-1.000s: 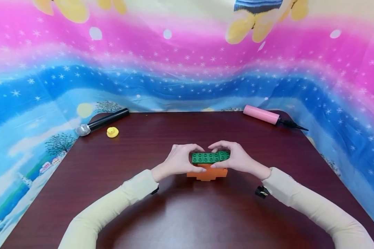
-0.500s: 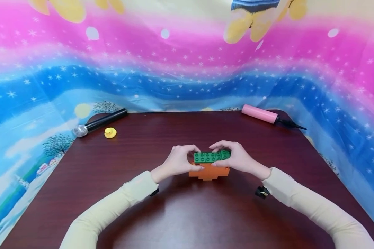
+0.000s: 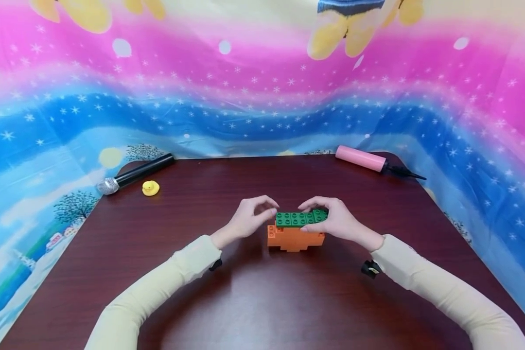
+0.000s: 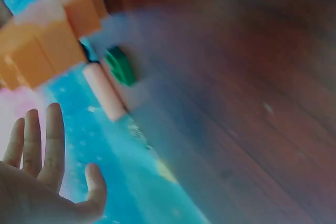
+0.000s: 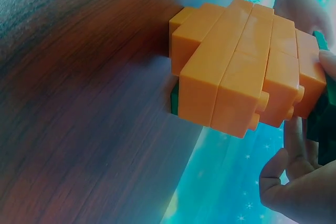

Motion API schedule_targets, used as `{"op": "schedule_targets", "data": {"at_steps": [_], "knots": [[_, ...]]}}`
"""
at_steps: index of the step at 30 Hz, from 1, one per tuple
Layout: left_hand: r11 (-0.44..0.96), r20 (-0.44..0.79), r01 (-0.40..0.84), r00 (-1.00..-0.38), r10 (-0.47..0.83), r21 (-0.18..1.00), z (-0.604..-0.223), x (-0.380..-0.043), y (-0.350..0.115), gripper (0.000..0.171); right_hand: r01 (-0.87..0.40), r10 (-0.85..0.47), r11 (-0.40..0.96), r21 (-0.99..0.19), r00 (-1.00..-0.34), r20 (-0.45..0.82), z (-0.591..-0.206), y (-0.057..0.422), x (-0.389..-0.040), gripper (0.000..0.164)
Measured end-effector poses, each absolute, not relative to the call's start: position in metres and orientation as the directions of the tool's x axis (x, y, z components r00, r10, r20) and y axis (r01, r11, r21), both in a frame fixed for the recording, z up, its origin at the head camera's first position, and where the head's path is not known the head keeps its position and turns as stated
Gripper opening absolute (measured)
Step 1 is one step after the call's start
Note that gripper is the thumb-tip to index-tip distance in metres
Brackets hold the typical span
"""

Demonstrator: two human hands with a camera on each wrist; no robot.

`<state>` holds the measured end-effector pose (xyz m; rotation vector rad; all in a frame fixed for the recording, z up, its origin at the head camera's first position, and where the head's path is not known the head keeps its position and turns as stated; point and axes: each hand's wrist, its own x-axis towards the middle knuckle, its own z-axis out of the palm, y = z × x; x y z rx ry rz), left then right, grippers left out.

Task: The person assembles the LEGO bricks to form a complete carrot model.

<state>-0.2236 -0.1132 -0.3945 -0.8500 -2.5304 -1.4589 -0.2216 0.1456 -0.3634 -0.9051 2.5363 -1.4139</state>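
A build of orange toy bricks [image 3: 293, 239] stands at the middle of the table, stepped narrower toward its base in the head view. Along its top runs a row of green toy bricks [image 3: 294, 219] with studs up. My right hand [image 3: 338, 219] grips the right end of this row, thumb in front and fingers behind. Beside the left end is my left hand [image 3: 248, 216]; its thumb tip is at the green edge, and contact cannot be told. In the left wrist view its fingers [image 4: 54, 140] are straight and spread. A small green piece [image 5: 175, 98] shows past the orange bricks.
At the back left lie a black microphone [image 3: 135, 174] with a silver head and a yellow rubber duck [image 3: 150, 188]. A pink hand pump [image 3: 360, 158] with a black nozzle lies back right. A patterned cloth [image 3: 245, 112] hangs behind the dark wooden table [image 3: 227, 311].
My left hand has let go of the green bricks and drawn back slightly to the left. The build has shifted slightly right in view. My right hand keeps its hold.
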Motion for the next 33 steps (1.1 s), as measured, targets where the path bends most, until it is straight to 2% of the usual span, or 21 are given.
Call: {"op": "schedule_targets", "data": {"at_steps": [3,7,16,26,33], "knots": [[0.446,0.314,0.466,-0.873,0.374,0.764,-0.401,-0.24,-0.115,0.019,-0.443,-0.535,0.396,-0.804,-0.823,0.19,-0.364,0.146,-0.222,0.047],[0.557,0.201,0.404,-0.898,0.391,0.726,-0.408,-0.262,-0.111,0.03,-0.44,-0.533,0.395,-0.807,-0.825,0.188,-0.364,0.146,-0.221,0.046],[0.664,0.004,0.365,-0.878,0.479,0.652,-0.419,-0.289,-0.092,0.046,-0.45,-0.525,0.383,-0.807,-0.825,0.212,-0.366,0.145,-0.223,0.043],[0.721,-0.023,0.41,-0.861,0.508,0.559,-0.423,-0.296,-0.077,0.047,-0.426,-0.521,0.381,-0.82,-0.832,0.19,-0.366,0.146,-0.22,0.045],[0.771,-0.035,0.408,-0.874,0.484,0.488,-0.425,-0.3,-0.074,0.047,-0.432,-0.511,0.373,-0.821,-0.834,0.207,-0.366,0.149,-0.213,0.045]]}}
